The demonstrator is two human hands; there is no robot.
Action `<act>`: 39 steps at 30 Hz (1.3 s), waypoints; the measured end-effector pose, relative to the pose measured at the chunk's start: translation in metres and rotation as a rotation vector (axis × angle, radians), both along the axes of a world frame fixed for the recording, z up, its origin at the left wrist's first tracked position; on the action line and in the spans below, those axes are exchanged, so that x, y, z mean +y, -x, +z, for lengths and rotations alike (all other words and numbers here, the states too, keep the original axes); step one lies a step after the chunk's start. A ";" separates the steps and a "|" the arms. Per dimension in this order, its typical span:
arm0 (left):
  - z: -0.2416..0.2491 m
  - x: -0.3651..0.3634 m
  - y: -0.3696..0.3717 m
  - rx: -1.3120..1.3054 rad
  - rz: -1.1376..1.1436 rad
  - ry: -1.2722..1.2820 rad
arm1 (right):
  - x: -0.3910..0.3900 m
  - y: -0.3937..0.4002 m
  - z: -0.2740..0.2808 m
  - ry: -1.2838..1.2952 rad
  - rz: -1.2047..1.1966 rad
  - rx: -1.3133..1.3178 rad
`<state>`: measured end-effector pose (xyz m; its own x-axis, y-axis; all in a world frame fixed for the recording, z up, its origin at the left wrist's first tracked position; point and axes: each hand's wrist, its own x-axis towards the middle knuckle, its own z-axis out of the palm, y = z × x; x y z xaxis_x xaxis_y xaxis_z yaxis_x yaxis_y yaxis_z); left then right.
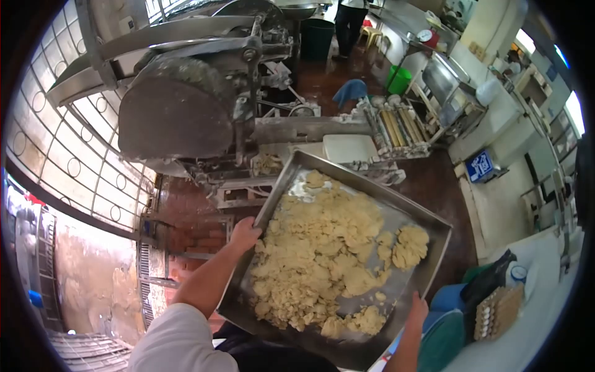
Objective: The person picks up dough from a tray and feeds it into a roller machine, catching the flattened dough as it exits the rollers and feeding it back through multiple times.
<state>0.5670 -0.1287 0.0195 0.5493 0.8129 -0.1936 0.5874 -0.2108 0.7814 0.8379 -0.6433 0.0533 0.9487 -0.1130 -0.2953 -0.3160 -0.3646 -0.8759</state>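
Between my two hands is a large, deep metal tray, held tilted in front of my body. Crumbly, pale yellow dough covers much of its bottom, with a separate lump at the right side. My left hand is closed on the tray's left wall, thumb side up. On the opposite side, my right hand grips the right wall near the lower corner. The fingers under and behind the walls are partly hidden.
Beyond the tray stands a big floury machine with a roller bed and a white board. Barred windows line the left. An egg carton sits by barrels at right. A person stands far back.
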 end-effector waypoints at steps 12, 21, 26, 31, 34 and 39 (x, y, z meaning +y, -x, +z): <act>0.032 0.081 -0.185 0.027 -0.204 0.166 | 0.043 -0.067 0.040 -0.089 -0.196 -0.025; -0.027 0.202 -0.283 -0.099 -0.083 0.044 | 0.145 -0.167 0.102 -0.012 -0.008 -0.194; -0.082 0.228 -0.296 -0.124 0.151 0.027 | 0.218 -0.207 0.139 -0.080 0.107 -0.057; -0.095 0.254 -0.293 -0.008 0.098 -0.299 | 0.250 -0.266 0.113 -0.095 0.183 -0.048; -0.081 0.254 -0.295 -0.069 0.259 -0.125 | 0.292 -0.290 0.146 -0.043 0.259 -0.043; -0.039 0.250 -0.276 -0.268 0.455 0.165 | 0.341 -0.351 0.136 -0.010 0.402 -0.080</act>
